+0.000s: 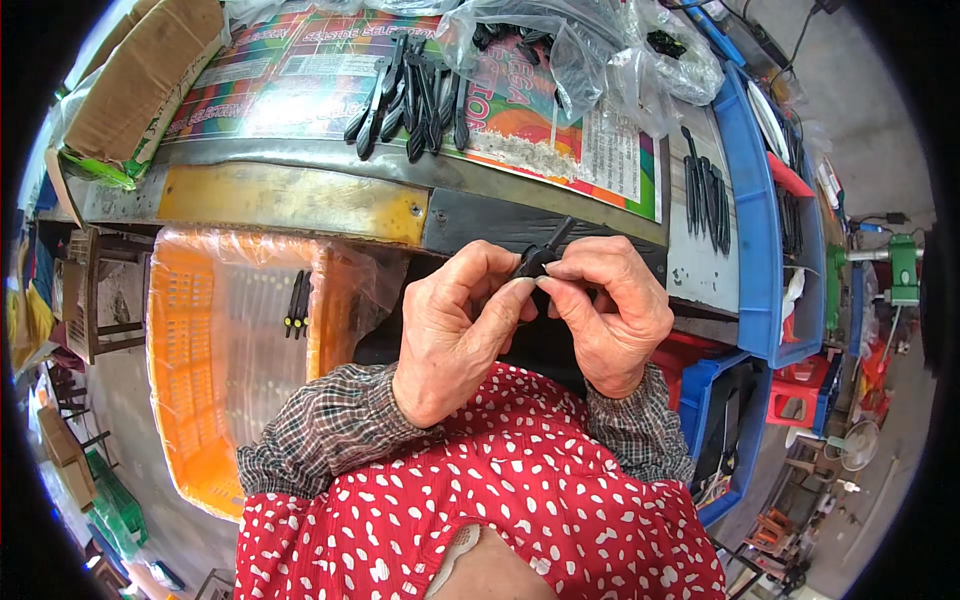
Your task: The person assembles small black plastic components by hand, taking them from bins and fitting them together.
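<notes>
My left hand (440,345) and my right hand (620,315) meet in front of my chest, just off the near edge of the workbench. Between their fingertips is a small black plastic piece (538,259), with a thin rod end pointing up and to the right. Both hands are closed in a pinch on it; the fingers hide much of its shape. Beyond them on the bench lies a pile of long black plastic pieces (412,95) with rounded ends. A row of slim black pieces (707,195) lies to the right.
An orange basket (180,370) lined with clear plastic stands at the left, with several black pieces (298,303) inside. Clear plastic bags (585,60) lie on the bench's far side. A cardboard box (140,85) is at far left. Blue bins (757,250) stand at right.
</notes>
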`<action>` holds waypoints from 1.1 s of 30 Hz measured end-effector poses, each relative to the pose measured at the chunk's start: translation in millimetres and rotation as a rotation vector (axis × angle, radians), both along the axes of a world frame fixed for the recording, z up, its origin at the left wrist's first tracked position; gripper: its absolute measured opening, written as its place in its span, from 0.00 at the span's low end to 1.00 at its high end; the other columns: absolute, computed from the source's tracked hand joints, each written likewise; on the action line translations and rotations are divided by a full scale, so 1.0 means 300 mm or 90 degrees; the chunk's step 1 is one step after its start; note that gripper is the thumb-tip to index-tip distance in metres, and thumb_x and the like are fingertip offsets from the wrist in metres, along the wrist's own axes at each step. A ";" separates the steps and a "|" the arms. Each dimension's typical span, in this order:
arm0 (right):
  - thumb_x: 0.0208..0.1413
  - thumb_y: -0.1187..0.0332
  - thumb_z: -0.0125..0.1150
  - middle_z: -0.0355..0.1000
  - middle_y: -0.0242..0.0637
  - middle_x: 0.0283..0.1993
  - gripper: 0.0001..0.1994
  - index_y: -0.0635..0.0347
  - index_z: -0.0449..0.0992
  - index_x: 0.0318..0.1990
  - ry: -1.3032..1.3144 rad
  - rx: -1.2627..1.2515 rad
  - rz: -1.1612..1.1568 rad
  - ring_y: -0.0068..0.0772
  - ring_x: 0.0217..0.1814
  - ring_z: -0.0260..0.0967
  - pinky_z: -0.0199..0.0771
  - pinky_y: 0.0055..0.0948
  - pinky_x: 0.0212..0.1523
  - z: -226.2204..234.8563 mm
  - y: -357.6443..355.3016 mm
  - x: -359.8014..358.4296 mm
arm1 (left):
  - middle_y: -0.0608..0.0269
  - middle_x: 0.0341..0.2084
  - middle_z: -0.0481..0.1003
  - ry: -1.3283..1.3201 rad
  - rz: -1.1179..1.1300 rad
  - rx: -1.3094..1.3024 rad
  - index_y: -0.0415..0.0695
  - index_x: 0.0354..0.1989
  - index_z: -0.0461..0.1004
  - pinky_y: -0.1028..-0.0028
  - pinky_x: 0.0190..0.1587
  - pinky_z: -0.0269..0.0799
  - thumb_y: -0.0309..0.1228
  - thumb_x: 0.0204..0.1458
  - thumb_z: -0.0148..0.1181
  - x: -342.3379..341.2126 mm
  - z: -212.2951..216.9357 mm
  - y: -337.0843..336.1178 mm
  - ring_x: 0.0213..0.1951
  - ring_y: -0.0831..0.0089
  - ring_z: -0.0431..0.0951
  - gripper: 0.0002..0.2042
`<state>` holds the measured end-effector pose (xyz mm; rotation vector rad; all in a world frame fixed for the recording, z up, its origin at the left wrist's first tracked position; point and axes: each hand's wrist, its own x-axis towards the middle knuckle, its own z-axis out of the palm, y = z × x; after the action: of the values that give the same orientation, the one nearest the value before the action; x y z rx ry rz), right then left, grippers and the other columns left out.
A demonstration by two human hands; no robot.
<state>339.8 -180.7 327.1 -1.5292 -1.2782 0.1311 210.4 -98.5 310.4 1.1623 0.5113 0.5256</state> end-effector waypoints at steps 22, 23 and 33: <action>0.51 0.78 0.61 0.71 0.34 0.29 0.10 0.71 0.71 0.40 0.606 -0.125 0.168 0.15 0.21 0.65 0.64 0.14 0.18 -0.015 -0.002 0.018 | 0.68 0.23 0.72 -0.006 -0.002 0.002 0.37 0.38 0.69 0.88 0.19 0.56 0.23 0.57 0.51 -0.004 0.007 -0.007 0.18 0.90 0.63 0.04; 0.51 0.78 0.60 0.71 0.34 0.28 0.10 0.72 0.71 0.40 0.598 -0.132 0.154 0.15 0.21 0.65 0.63 0.14 0.18 -0.012 0.000 0.015 | 0.68 0.23 0.72 -0.002 0.003 0.010 0.37 0.38 0.69 0.88 0.19 0.56 0.23 0.57 0.51 -0.004 0.006 -0.009 0.18 0.90 0.63 0.04; 0.52 0.79 0.59 0.71 0.33 0.27 0.09 0.72 0.70 0.40 0.544 -0.073 0.039 0.12 0.20 0.63 0.60 0.12 0.16 -0.018 0.015 -0.044 | 0.69 0.22 0.73 -0.006 0.033 0.039 0.37 0.39 0.68 0.88 0.18 0.56 0.22 0.57 0.51 0.000 -0.011 -0.016 0.18 0.90 0.64 0.04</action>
<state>326.6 -176.3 321.7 -1.2943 -0.6300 0.8143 210.4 -103.2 307.1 1.2070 0.5207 0.5942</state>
